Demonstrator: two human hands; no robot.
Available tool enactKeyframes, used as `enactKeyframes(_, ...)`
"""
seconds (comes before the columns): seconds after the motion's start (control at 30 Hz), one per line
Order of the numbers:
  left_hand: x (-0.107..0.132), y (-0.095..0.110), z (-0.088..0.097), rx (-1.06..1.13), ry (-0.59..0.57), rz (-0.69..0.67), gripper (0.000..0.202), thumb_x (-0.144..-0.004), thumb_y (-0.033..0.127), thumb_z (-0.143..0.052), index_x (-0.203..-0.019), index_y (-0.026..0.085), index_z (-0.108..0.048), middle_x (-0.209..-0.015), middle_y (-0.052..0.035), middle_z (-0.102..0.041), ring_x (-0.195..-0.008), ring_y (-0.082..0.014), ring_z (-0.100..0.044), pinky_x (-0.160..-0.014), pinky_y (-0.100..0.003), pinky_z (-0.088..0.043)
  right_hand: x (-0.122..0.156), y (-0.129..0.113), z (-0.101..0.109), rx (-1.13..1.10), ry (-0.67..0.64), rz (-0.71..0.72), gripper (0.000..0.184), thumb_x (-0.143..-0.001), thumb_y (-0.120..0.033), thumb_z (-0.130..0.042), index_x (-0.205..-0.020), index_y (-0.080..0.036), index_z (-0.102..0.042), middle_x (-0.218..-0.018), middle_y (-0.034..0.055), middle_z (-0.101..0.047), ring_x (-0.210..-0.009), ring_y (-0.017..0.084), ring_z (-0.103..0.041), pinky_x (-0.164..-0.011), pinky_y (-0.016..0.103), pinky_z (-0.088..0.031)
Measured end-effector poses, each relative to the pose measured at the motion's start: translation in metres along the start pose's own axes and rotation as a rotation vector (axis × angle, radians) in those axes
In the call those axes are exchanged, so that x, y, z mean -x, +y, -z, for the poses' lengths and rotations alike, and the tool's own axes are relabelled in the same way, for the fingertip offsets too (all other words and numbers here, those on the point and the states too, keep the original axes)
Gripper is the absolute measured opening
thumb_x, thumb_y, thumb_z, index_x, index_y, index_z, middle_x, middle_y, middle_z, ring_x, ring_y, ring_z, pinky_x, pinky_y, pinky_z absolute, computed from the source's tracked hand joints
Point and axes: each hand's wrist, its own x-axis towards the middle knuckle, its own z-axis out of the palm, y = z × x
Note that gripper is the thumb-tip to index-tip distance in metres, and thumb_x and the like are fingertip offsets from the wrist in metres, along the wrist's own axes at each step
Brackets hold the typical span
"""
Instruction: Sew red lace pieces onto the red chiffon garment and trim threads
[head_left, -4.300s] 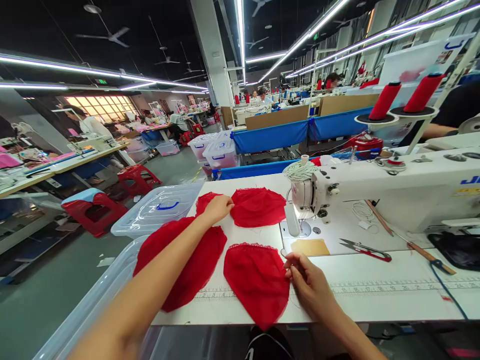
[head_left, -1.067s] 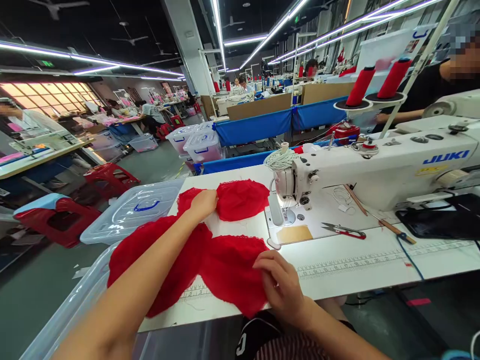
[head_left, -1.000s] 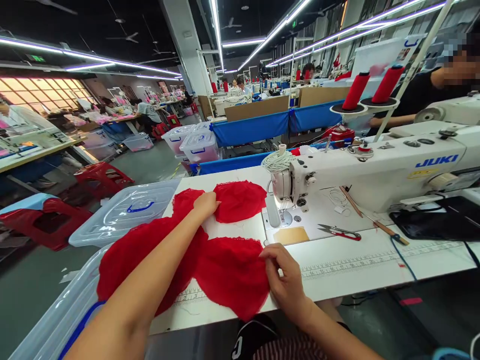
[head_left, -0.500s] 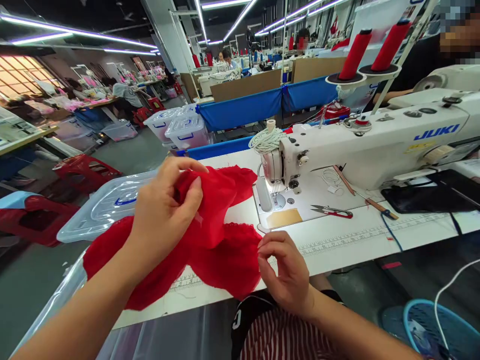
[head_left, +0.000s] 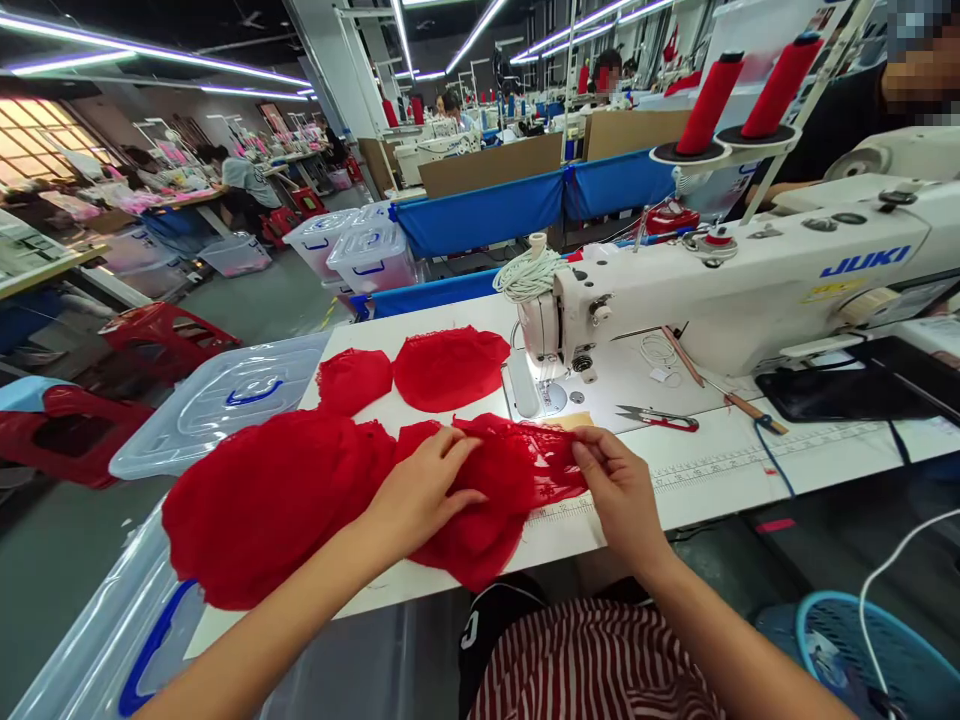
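Observation:
My left hand (head_left: pixel 424 490) lies on a red lace piece (head_left: pixel 517 465) spread over another red piece at the table's front edge, fingers curled onto the fabric. My right hand (head_left: pixel 619 485) pinches the right edge of that same lace piece, just in front of the presser foot of the white sewing machine (head_left: pixel 720 290). A large heap of red fabric (head_left: pixel 270 500) sits to the left of my left hand. Two more red pieces (head_left: pixel 446 365) lie further back on the white table (head_left: pixel 735 460).
Small snips (head_left: pixel 660 418) and a wooden-handled tool (head_left: pixel 739 400) lie on the machine bed. A clear lidded bin (head_left: pixel 217 395) stands at the left, another below the table edge. Red thread cones (head_left: pixel 709 100) stand behind. A black tablet (head_left: pixel 847 390) lies at right. People work at distant tables.
My left hand lifted a red piece from the back of the table and laid it over the front piece. My right hand shifted right and took hold of its edge.

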Motion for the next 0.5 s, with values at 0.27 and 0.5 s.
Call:
enactKeyframes(0.27, -0.015, -0.010, 0.050, -0.164, 0.232, -0.059, 0.029, -0.087, 0.027, -0.039, -0.094, 0.024, -0.067, -0.093, -0.0068, -0.067, -0.087, -0.0249, -0.063, -0.079, -0.034, -0.048, 0.001, -0.005, 0.050, -0.364, 0.214, -0.331, 0.034, -0.059, -0.032, -0.082, -0.084, -0.020, -0.062, -0.078, -0.0010, -0.066, -0.054, 0.009, -0.056, -0.042, 0.018, -0.048)
enactKeyframes(0.5, -0.052, 0.007, 0.058, -0.608, 0.267, 0.129, 0.037, -0.083, 0.007, -0.037, -0.111, 0.013, -0.061, -0.118, -0.0175, -0.057, -0.114, -0.0356, -0.049, -0.095, -0.049, -0.040, 0.002, 0.000, 0.099, 0.319, 0.317, 0.017, 0.029, -0.080, -0.041, -0.058, -0.100, -0.020, -0.056, -0.089, 0.0068, -0.068, -0.079, 0.022, -0.065, -0.071, 0.039, -0.055)
